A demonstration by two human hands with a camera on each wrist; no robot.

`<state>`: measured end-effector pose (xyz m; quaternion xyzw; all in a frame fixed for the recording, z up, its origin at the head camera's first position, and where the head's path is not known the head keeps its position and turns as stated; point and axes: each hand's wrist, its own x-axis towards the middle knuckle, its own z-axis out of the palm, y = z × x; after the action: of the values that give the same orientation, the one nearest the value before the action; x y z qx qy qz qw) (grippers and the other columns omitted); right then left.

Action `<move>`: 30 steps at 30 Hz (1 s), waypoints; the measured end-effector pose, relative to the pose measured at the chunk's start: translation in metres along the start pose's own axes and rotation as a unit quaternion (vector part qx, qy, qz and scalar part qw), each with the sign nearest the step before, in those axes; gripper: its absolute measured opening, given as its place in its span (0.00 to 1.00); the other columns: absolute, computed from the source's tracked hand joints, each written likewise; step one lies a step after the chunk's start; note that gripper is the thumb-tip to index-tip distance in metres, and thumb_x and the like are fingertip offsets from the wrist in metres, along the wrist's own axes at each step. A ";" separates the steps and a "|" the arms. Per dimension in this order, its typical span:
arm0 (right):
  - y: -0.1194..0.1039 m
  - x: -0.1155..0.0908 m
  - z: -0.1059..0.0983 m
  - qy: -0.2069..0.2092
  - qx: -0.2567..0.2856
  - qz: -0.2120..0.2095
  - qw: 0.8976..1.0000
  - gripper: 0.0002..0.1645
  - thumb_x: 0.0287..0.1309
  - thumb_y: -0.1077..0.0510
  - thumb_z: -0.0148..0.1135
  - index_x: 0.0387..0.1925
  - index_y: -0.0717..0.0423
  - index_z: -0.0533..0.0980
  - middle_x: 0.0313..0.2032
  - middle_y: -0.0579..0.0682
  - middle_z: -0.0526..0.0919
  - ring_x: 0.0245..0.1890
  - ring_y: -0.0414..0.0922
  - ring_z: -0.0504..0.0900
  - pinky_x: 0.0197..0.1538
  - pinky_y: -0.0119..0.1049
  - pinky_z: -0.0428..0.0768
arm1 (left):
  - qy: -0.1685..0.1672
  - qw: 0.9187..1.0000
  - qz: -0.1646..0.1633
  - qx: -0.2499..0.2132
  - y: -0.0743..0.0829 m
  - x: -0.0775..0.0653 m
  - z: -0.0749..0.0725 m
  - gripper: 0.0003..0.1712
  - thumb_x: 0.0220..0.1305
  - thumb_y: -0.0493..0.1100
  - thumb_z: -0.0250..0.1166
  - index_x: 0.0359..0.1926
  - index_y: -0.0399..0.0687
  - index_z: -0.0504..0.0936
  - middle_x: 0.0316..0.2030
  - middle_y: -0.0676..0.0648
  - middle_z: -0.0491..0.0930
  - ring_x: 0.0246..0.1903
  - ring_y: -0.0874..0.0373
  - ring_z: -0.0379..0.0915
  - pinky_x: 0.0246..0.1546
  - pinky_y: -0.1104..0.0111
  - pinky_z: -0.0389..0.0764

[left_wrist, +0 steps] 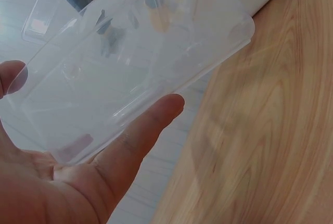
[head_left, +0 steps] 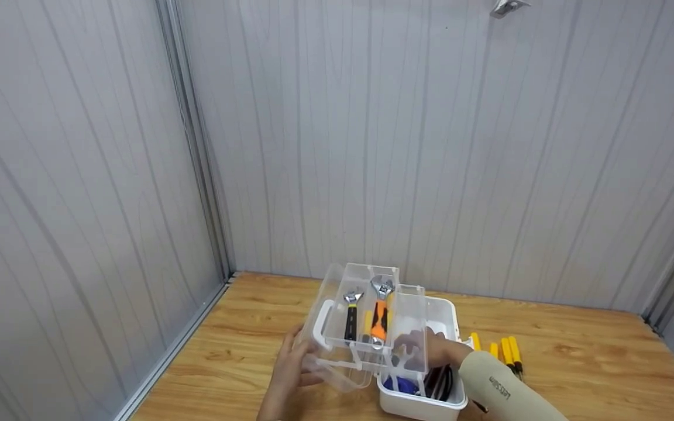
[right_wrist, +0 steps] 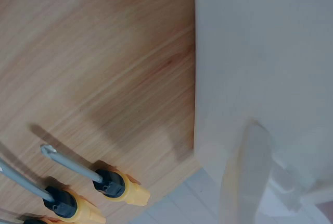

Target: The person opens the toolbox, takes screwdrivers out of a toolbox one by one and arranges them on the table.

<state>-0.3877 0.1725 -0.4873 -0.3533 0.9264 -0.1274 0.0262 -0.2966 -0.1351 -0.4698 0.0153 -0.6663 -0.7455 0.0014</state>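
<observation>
My left hand (head_left: 289, 363) holds the raised clear plastic lid (left_wrist: 125, 73) of a white toolbox (head_left: 422, 407); its thumb and a finger lie on either side of the lid's edge. My right hand (head_left: 441, 347) reaches into the box behind a clear tray, which partly hides it. Whether it grips anything there does not show. The lifted clear trays carry a black-handled adjustable wrench (head_left: 351, 318) and an orange-handled adjustable wrench (head_left: 380, 316). Down in the box lie a blue item (head_left: 401, 386) and a dark item (head_left: 439, 383).
Several yellow-handled screwdrivers (right_wrist: 125, 190) lie on the wooden table (head_left: 226, 351) to the right of the box. A white handle (head_left: 322, 327) is fixed on the lid. Pale panel walls (head_left: 325, 146) stand behind and at the left.
</observation>
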 end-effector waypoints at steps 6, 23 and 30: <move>0.001 0.000 0.004 0.020 0.004 0.008 1.000 0.19 0.42 0.48 0.59 0.41 0.46 0.74 0.30 0.44 0.73 0.36 0.44 0.64 0.33 0.39 0.58 | 0.002 1.000 0.005 0.010 -0.002 0.000 -0.001 0.34 0.55 0.43 0.50 0.64 0.53 0.51 0.51 0.28 0.61 0.28 0.48 0.77 0.28 0.54 0.79; 0.003 -0.001 0.005 0.070 -0.037 0.113 0.990 0.15 0.26 0.51 0.67 0.21 0.46 0.71 0.20 0.40 0.73 0.25 0.43 0.70 0.30 0.50 0.66 | -0.003 1.000 0.003 0.011 -0.002 0.002 0.000 0.34 0.56 0.44 0.49 0.65 0.51 0.50 0.45 0.29 0.68 0.29 0.48 0.78 0.28 0.54 0.79; 0.007 -0.001 0.005 0.152 -0.054 0.061 0.985 0.13 0.28 0.57 0.65 0.19 0.53 0.69 0.15 0.43 0.68 0.17 0.42 0.65 0.18 0.33 0.64 | 0.002 1.000 0.004 0.008 -0.005 0.004 -0.001 0.35 0.55 0.43 0.50 0.64 0.51 0.51 0.47 0.29 0.67 0.28 0.49 0.77 0.27 0.54 0.79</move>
<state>-0.3907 0.1777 -0.4936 -0.2738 0.9448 -0.1279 -0.1267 -0.3003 -0.1357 -0.4749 0.0140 -0.6726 -0.7399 0.0051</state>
